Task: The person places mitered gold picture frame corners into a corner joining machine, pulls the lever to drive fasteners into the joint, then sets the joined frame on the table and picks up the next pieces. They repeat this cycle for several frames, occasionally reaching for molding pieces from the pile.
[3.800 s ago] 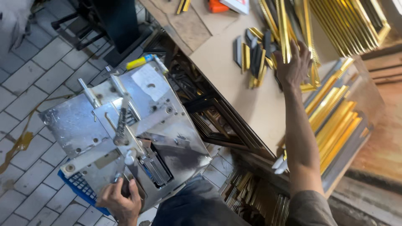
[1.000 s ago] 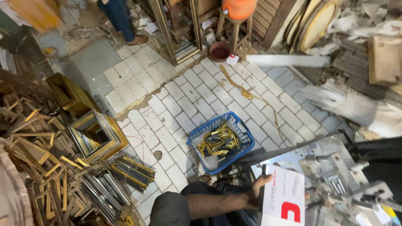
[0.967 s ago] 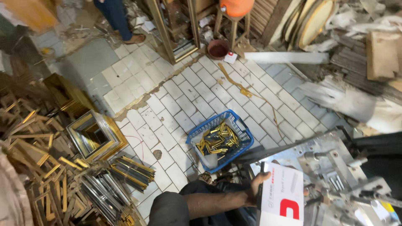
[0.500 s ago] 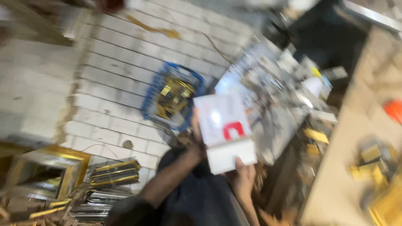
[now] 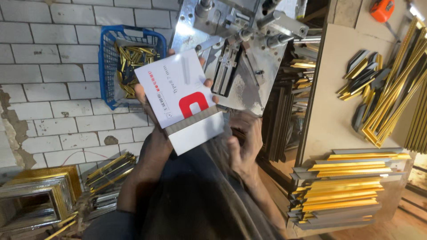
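Two hands are working at one small carton: a flat white box with a red mark (image 5: 180, 100), which is lying in front of the person's lap, just short of the metal machine (image 5: 240, 49).

The left hand (image 5: 153, 133) is gripping the box from below and behind, fingers wrapping round its far edge (fingertips are showing at the top and right corners), so this hand is closed on it and carrying its weight. The box's long axis is running diagonally, from up-left by the blue basket (image 5: 111, 58) down-right toward the right hand.

An inner tray, grey and white (image 5: 198, 131), is sticking out of the box's lower end, pointing at the right hand (image 5: 244, 144). That hand is sitting just below and to the right of the tray, palm turned away, fingers curled loosely; it is the nearer hand to the tray's open end, but I cannot tell whether its fingertips are actually pinching the tray or only resting beside it (the tray's edge is hiding them).

Beyond the left hand, the basket is holding short gold pieces. Well to the right of the right hand, the table (image 5: 338, 84) is carrying gold frame mouldings (image 5: 391, 84), with more gold strips stacked (image 5: 347, 186) below it.
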Motion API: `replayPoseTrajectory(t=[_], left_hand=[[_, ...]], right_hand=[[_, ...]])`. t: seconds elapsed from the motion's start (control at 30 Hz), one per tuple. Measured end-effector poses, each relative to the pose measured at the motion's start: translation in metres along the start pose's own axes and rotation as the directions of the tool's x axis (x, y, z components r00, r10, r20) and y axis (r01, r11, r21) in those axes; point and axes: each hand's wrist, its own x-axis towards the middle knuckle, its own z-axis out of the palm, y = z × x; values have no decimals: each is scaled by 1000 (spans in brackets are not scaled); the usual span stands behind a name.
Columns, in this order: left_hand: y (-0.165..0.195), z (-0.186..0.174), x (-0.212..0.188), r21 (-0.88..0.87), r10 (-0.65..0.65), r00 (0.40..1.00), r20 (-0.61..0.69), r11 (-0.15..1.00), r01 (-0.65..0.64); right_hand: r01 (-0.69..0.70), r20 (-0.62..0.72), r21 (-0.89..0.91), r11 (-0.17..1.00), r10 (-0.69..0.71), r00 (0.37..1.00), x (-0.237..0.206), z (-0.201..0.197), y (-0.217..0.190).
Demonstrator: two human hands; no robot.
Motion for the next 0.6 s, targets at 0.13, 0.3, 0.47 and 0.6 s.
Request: replayPoseTrajectory(t=[0.13,0.3,0.47,0.6], left_hand=[[-3,-9,1,63,-5,1000,-3,998,5],[2,-14,4,47,14,1000,4,999,-14],[0,-21,6,72,16,1000,6,997,-17],[-6,-28,7,127,-12,999,-53,992,19]], right_hand=[[348,287,-180,920,-289,913,40,-3,-29],[273,307,-9,962,-257,917,40,-14,-30],[-11,485,-166,986,91,870,30,-13,-23],[369,411,-231,900,-253,875,39,-2,-22]])
